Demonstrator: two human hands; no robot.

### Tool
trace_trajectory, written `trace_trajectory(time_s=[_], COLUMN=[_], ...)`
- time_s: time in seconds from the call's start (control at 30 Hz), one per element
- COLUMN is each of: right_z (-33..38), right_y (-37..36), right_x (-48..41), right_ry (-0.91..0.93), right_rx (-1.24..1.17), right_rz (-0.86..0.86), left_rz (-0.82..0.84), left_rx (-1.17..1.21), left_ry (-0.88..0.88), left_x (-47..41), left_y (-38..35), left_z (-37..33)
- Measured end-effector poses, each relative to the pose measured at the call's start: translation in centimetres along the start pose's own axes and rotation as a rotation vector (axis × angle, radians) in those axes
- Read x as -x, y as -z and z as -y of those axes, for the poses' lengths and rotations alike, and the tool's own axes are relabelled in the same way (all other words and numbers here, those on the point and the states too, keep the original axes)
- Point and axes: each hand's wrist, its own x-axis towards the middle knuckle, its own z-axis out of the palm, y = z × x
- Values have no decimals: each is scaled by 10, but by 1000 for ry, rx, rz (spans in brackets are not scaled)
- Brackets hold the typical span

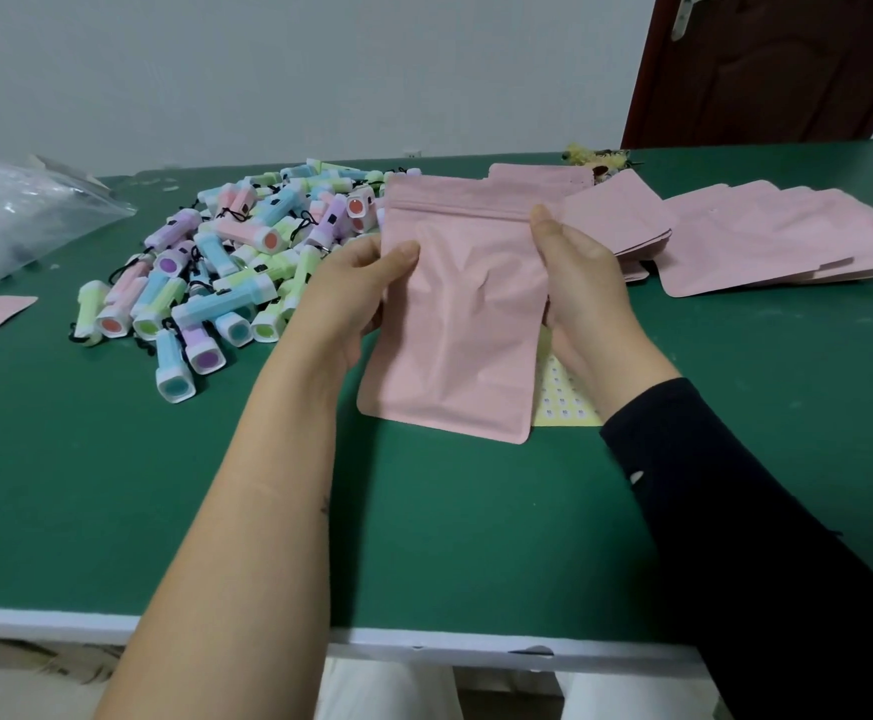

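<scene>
The green table [112, 485] carries everything within my reach. A clear plastic bag [19, 220] sits toward its far left corner. A heap of pastel torches [226, 272] lies left of centre near the far edge, close to my left hand. Spare pink pouches [767, 236] are fanned toward the far right, I'd guess so the next one slides off easily.

I hold one pink pouch [465, 324] over the middle of the table, zip strip uppermost and facing me, probably to work its seal. My left hand [356, 283] pinches its left edge, thumb in front and fingers behind. My right hand [580, 272] grips the right edge, thumb up at the zip line. The pouch spans the gap between both hands. A yellow sticker sheet [564, 397] lies just beneath my right hand.
</scene>
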Motion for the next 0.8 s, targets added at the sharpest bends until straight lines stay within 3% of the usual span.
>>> trace_trajectory(time_s=[0.27,0.57,0.8], right_z=[-10,-14,-12], right_y=[-2,-4,-4], right_x=[1,6,4], right_ry=[-70,-129,-76], right_rx=[233,187,59], right_rz=[203,387,117], left_rz=[-152,-290,90], left_rx=[226,304,92], left_ry=[-54,-41,79], left_x=[-3,-6,0], left_y=[-1,-2,-5], left_z=[-4,-5,-1])
